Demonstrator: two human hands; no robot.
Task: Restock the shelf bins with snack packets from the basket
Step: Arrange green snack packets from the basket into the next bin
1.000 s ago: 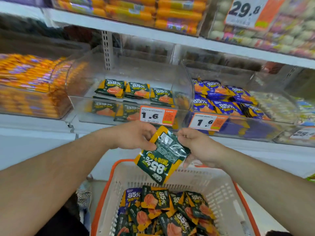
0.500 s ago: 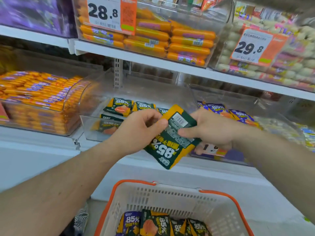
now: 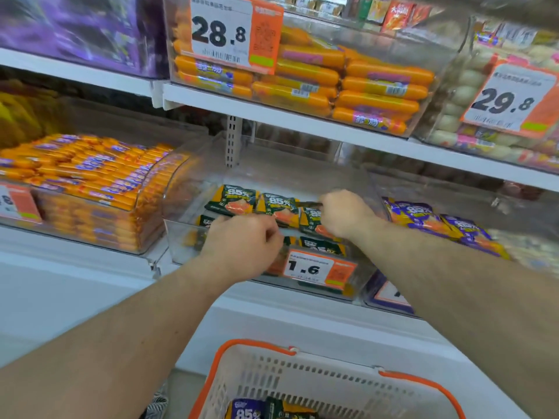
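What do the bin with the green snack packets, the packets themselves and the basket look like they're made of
Bin: clear rigid plastic, probably acrylic; the stock shows through its glossy walls.
Green snack packets: printed plastic or foil film with a slight sheen, by the look.
Basket: matte off-white moulded plastic with slotted walls and an orange rim.

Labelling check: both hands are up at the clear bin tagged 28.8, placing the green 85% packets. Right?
Wrong tag. In the head view both hands, left hand and right hand, are at the clear bin tagged 1.6, among the green 85% packets. The 28.8 tag sits on the sausage bin one shelf up.
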